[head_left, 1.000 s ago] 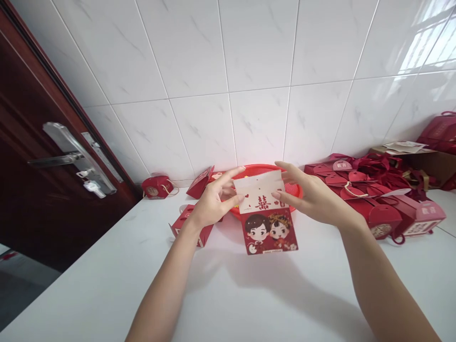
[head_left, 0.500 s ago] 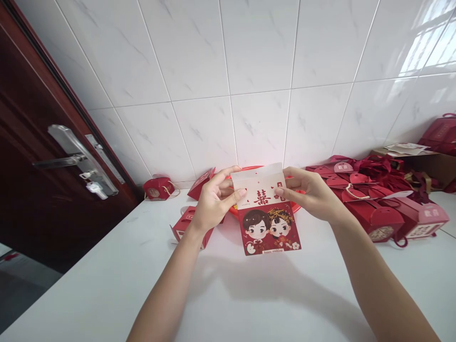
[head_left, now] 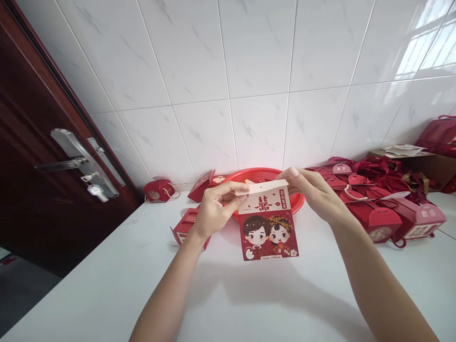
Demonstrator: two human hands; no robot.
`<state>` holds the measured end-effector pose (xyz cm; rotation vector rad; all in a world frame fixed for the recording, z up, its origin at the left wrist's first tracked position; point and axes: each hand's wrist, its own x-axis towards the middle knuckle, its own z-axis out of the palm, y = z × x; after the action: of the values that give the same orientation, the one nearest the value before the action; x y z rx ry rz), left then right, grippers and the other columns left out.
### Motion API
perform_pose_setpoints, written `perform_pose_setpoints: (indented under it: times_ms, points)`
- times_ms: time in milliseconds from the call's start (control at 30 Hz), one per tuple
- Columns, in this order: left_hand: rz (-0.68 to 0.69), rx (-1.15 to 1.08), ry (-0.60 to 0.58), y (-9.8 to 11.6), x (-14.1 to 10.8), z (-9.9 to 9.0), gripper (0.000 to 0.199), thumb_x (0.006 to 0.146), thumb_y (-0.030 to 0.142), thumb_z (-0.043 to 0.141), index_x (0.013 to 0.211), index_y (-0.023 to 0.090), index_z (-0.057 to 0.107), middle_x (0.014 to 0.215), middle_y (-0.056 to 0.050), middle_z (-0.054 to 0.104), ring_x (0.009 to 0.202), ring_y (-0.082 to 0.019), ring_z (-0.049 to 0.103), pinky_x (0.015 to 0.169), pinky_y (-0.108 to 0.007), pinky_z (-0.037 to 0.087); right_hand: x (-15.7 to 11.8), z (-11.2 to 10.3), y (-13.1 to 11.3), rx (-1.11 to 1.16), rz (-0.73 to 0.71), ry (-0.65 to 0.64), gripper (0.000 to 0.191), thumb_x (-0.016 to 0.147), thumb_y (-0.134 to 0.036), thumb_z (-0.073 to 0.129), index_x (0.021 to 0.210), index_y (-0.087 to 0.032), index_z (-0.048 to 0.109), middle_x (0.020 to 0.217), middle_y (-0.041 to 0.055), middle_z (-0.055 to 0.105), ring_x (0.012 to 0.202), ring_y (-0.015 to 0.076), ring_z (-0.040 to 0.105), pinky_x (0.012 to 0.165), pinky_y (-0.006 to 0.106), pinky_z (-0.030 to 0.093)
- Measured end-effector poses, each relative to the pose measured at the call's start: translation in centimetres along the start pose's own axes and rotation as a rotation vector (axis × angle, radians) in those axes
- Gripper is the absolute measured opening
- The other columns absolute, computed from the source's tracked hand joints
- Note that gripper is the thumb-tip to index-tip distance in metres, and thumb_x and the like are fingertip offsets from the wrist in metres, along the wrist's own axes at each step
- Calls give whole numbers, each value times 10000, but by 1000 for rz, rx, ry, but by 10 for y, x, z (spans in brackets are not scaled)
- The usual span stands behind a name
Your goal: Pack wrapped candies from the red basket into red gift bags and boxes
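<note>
Fingers (head_left: 239,186) of my left hand (head_left: 215,211) are pinched on the left end of a cream paper flap (head_left: 261,187), thumb in front and forefinger over the top edge, and here's the change: that flap stood straight up half a second ago, and now it's bending over towards me! Over on the far side, my right hand (head_left: 315,194) has slid up from the printed front, its thumb now at the top corner, the other fingers partly hidden behind but seemingly gripping the paper. All of this is on a flat red-and-cream paper packet (head_left: 270,235) printed with two cartoon figures, hanging between my hands, above the white table (head_left: 107,285) and just in front of a round red plastic mesh basket (head_left: 261,170). The packet itself has barely shifted; only its top has turned. So I'd call the work in hand folding that flap along a crease, and I'd judge it part done: the strip leans forward but isn't pressed flat. More red cardboard boxes crowd both sides, one small box with white panels (head_left: 188,225) just beside my left wrist, and a cluster of red gift boxes (head_left: 383,221) by my right forearm, dark red ribbons (head_left: 377,171) heaped behind them.
</note>
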<state>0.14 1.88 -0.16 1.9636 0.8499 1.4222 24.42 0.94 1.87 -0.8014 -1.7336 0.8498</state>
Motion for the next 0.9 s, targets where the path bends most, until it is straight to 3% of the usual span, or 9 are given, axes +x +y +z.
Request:
perform_pose_setpoints:
  times_ms: [200,400,567,700,800,900]
  points:
    - [60,46,-5,2,-1,3,145,834,313,755,882,182,790,870,-60,774,756,-177,714,703,-287,620,0,-1,3,-6,33,-50,406,852,-582,715,807,-199,589,748,33,692,689,172,655,577,271,516]
    - [82,-12,-94,6,-3,1,174,837,244,722,979,180,799,952,-77,787,758,-181,722,657,-281,624,-3,-2,-4,-145,-85,30,370,888,-522,699,763,-192,586,673,10,644,612,132,564,570,258,479]
    - [154,20,-20,9,-4,1,126,876,237,711,960,195,795,853,-42,783,789,-170,740,686,-246,632,-10,0,-7,-132,-130,-27,335,946,-498,632,829,-185,626,720,17,654,664,137,584,586,245,473]
    - [133,52,-79,8,-8,4,278,882,275,724,1153,215,749,883,-33,785,788,-169,754,742,-271,657,-26,-5,-5,-247,-147,-28,409,984,-527,553,799,-175,650,748,36,673,682,143,595,600,249,470]
    - [113,74,-158,9,-9,4,448,897,314,718,1333,234,653,1087,-60,784,997,-212,759,894,-343,651,-51,-26,-9,-414,-154,118,445,968,-573,559,780,-183,662,685,20,655,619,137,576,560,248,443]
    - [180,158,-160,14,-6,-3,329,906,323,703,1222,230,717,1168,-67,769,1118,-241,727,991,-378,613,-87,-68,-16,-634,-140,505,480,889,-659,622,766,-200,684,683,37,670,638,170,613,591,284,457]
